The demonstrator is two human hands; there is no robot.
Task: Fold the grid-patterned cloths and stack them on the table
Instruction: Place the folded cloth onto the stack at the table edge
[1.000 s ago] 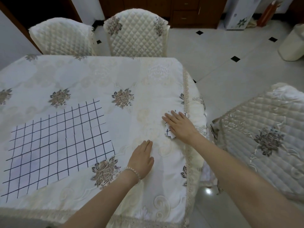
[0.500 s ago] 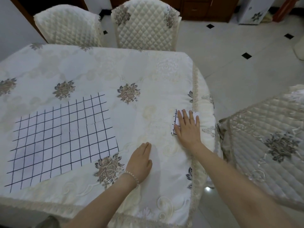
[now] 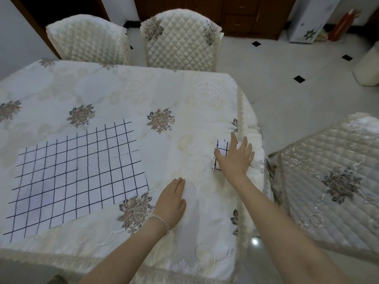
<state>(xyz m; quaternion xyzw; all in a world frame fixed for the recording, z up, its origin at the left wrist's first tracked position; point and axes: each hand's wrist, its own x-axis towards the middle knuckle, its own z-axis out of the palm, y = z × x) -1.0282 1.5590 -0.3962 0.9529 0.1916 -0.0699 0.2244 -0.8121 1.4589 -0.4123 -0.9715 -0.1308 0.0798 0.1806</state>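
Folded cloth (image 3: 221, 149) near table edge; unfolded cloth (image 3: 78, 177) flat

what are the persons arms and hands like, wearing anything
Both forearms are bare, with no sleeves in view. The left hand has a thin beaded bracelet of pale, pearl-like beads round the wrist. The right hand shows no bracelet, watch or glove. No rings can be made out on either hand.

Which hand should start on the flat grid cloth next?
Left. The left hand lies flat on the tablecloth, close to the flat grid cloth. The right hand is at the far edge, over the folded cloth.
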